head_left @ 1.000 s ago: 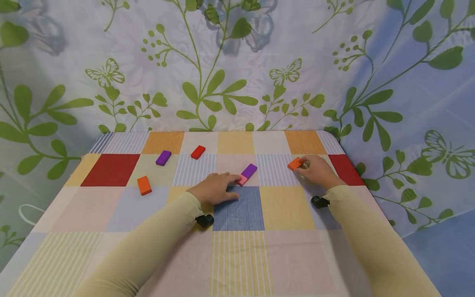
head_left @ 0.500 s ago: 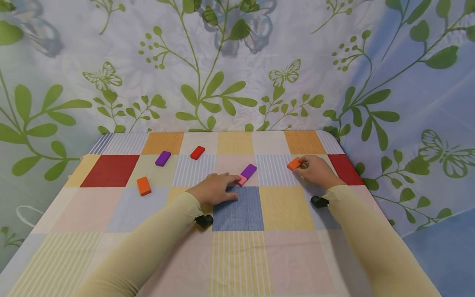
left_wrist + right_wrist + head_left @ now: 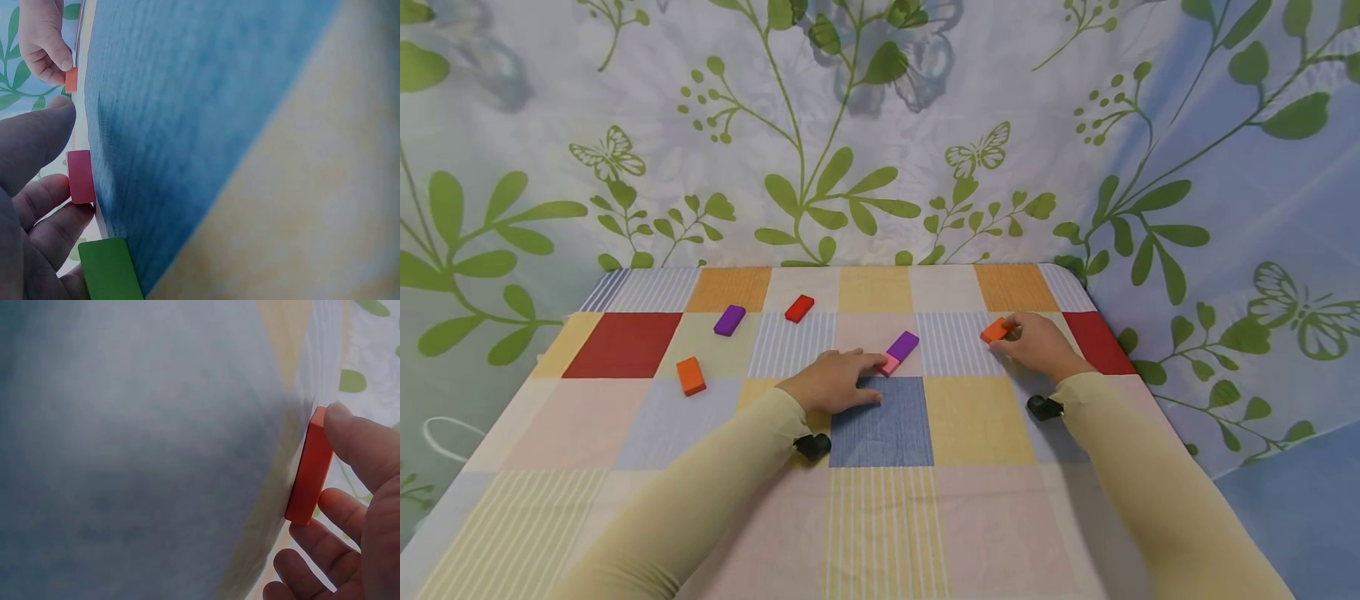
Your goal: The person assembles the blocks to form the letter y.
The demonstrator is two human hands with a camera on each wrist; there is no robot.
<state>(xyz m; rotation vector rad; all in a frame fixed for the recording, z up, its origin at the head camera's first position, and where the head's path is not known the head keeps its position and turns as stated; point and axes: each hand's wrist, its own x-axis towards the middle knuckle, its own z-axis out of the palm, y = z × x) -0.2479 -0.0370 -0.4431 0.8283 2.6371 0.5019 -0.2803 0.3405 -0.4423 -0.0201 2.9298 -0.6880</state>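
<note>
My left hand (image 3: 831,383) lies over the middle of the table, fingers stretched out and the thumb held apart. Its fingertips touch a small flat pink block (image 3: 889,365), which lies end to end with a purple block (image 3: 903,345). In the left wrist view a green block (image 3: 111,270) sits close by the lower fingers; the hand hides it from the head view. On the right, my right hand (image 3: 1041,346) pinches an orange block (image 3: 995,331) between thumb and fingers. The right wrist view has the thumb at the top end of this orange block (image 3: 310,469) and fingertips at its lower end.
To the left lie a second purple block (image 3: 729,320), a red block (image 3: 800,308) and another orange block (image 3: 691,377), spaced apart. A patchwork cloth (image 3: 985,421) covers the table. A leaf-patterned curtain (image 3: 880,125) hangs right behind its far edge.
</note>
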